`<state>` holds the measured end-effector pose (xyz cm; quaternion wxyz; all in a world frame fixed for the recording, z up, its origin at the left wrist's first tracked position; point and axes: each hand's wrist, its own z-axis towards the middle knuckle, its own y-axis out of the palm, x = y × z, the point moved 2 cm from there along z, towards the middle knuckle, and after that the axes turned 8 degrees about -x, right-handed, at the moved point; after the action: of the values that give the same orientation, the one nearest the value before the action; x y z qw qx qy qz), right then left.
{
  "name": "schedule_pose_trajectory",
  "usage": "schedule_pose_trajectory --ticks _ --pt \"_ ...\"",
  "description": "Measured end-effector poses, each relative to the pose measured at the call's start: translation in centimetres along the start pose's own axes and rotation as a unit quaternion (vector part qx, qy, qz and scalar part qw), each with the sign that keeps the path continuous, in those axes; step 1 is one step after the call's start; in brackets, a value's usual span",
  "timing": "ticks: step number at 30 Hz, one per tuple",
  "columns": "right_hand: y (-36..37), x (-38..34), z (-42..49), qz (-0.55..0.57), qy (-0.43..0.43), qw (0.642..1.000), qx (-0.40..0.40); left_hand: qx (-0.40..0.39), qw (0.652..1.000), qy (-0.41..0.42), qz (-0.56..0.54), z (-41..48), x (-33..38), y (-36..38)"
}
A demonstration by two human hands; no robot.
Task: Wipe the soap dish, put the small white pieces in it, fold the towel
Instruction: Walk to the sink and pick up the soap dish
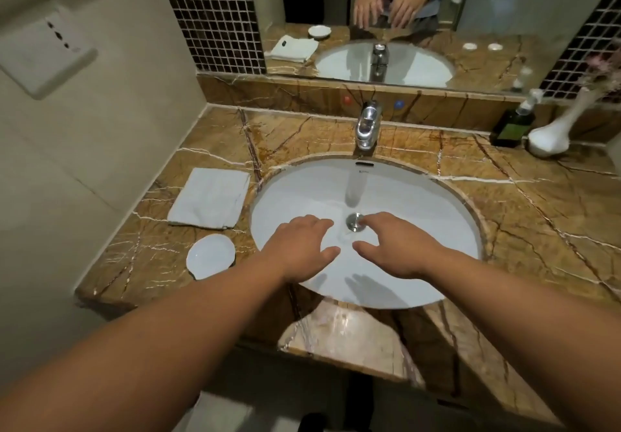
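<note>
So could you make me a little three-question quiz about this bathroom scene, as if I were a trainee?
1. True or false: the left hand is holding the towel.
2. The soap dish sits: A) in the sink B) on the counter nearer the camera than the towel C) beside the vase.
3. Fill in: both hands hover over the ____.

Key: 1 false, both the left and the right hand are empty; 2 B; 3 sink.

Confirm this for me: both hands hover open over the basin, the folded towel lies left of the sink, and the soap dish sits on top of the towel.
Not quite. In the head view the soap dish sits on the counter nearer than the towel, apart from it. The rest holds: left hand and right hand hover open over the basin.
</note>
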<state>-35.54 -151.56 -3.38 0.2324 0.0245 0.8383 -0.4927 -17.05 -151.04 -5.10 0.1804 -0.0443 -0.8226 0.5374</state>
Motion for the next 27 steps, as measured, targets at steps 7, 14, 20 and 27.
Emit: schedule_pose_trajectory --ticks 7,14,20,27 --pt "-2.0 -0.2 5.4 0.002 -0.046 0.999 -0.027 0.001 0.998 -0.062 -0.015 1.9 -2.8 -1.6" --pt "-0.8 -3.9 8.9 -0.029 -0.083 0.994 -0.072 -0.002 0.992 -0.122 -0.045 0.2 -8.4 -0.9" --pt "1.7 -8.1 10.8 -0.048 -0.115 0.987 -0.103 0.016 0.984 -0.152 -0.091 -3.2 -13.2 0.3" --pt "4.2 -11.4 11.3 -0.057 -0.135 0.981 -0.13 0.003 0.978 -0.202 -0.054 -6.2 -17.1 2.0"
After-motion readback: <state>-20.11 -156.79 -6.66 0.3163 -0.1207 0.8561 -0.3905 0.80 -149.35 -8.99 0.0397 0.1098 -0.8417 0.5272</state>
